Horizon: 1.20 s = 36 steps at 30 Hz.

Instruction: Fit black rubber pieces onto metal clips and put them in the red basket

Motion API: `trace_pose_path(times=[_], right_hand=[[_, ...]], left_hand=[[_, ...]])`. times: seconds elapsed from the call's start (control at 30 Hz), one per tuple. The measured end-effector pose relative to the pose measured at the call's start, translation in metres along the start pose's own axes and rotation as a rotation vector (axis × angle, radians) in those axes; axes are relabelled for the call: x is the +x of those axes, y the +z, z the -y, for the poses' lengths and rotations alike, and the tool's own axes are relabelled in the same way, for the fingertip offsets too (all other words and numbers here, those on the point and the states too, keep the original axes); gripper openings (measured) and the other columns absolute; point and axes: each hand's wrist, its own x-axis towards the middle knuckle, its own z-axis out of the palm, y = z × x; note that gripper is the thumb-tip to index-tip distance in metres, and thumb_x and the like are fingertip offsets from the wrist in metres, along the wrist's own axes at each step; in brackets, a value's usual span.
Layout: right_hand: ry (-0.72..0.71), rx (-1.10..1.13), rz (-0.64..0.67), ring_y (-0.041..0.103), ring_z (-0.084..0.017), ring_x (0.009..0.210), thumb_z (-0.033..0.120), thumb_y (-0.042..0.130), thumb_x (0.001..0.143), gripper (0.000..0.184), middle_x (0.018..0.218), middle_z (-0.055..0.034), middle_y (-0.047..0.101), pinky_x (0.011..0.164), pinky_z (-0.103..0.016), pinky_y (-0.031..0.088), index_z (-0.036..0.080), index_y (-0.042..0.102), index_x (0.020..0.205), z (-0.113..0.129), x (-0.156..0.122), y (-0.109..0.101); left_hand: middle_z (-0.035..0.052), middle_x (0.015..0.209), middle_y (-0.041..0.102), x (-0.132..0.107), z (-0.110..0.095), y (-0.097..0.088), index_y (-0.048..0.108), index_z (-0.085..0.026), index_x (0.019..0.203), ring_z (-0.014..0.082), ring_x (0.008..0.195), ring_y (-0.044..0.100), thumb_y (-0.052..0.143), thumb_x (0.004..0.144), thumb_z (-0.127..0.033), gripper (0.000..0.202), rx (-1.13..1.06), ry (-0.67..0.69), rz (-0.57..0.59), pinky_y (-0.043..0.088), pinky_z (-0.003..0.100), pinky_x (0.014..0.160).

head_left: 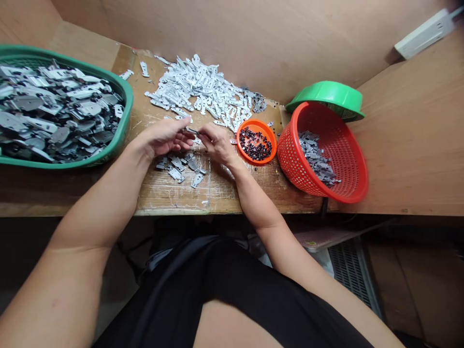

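Over the worktable, my left hand (pixel 172 137) pinches one end of a small metal part (pixel 192 131) between thumb and fingers. The fingers of my right hand (pixel 216 142) are closed at the part's other end; its details are too small to make out. Just below my hands lies a small group of flat grey metal pieces (pixel 177 173). Behind them spreads a large heap of pale stamped metal pieces (pixel 203 87). Close to my right hand is a shallow orange dish (pixel 274 145) with small dark pieces (pixel 254 144) in it.
At the left stands a green basket (pixel 125 111) piled with metal assemblies (pixel 54 113). A red basket (pixel 290 159) tilts at the right with grey metal pieces (pixel 317 157) inside, and a bright green basket (pixel 326 96) behind it. Wooden panels border the table; a power strip (pixel 424 35) hangs upper right.
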Motion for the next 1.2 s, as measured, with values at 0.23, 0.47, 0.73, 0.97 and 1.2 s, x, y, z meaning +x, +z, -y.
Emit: trace_pose_path(times=[0.23,0.47,0.73,0.97,1.2], right_hand=[[-0.042,0.110,0.011,0.065,-0.023,0.093,0.038,0.093,0.107,0.027,0.098,0.0014,0.070,0.096,-0.042,0.055,0.029,0.068,0.113,-0.033,0.005,0.010],[0.078,0.573,-0.062,0.063,-0.018,0.077,0.067,0.109,0.090,0.063,0.085,0.0070,0.069,0.077,-0.036,0.057,0.031,0.064,0.113,-0.042,0.012,0.025],[0.354,0.881,-0.117,0.070,-0.014,0.074,0.042,0.121,0.078,0.057,0.085,0.0038,0.076,0.072,-0.029,0.062,0.026,0.072,0.104,-0.014,0.006,0.023],[0.361,0.861,-0.056,0.062,-0.012,0.069,0.067,0.125,0.080,0.068,0.078,0.0038,0.075,0.064,-0.024,0.053,0.024,0.074,0.090,-0.018,0.003,0.021],[0.335,0.786,0.001,0.061,-0.014,0.067,0.086,0.120,0.076,0.078,0.076,0.0029,0.073,0.065,-0.029,0.054,0.025,0.073,0.087,-0.019,0.002,0.013]], left_hand=[[0.0042,0.071,0.075,0.006,0.011,0.005,0.073,-0.020,0.071,0.0089,0.056,0.058,0.102,0.089,-0.010,0.036,0.103,0.138,0.012,0.038,0.017,0.052],[0.0017,0.073,0.077,0.012,0.020,0.007,0.079,-0.020,0.085,0.0098,0.055,0.063,0.097,0.090,-0.011,0.022,0.072,0.248,0.059,0.047,0.015,0.052],[0.0018,0.082,0.084,0.011,0.028,0.010,0.081,-0.020,0.096,0.0121,0.057,0.070,0.090,0.094,-0.015,0.011,0.150,0.365,0.021,0.052,0.019,0.053],[0.0026,0.081,0.084,0.015,0.035,0.009,0.078,-0.020,0.092,0.0140,0.061,0.074,0.086,0.094,-0.013,0.011,0.247,0.416,0.006,0.058,0.021,0.058],[0.0017,0.078,0.084,0.020,0.046,0.012,0.080,-0.023,0.102,0.0197,0.061,0.079,0.093,0.093,-0.027,0.016,0.304,0.457,-0.025,0.060,0.025,0.057]])
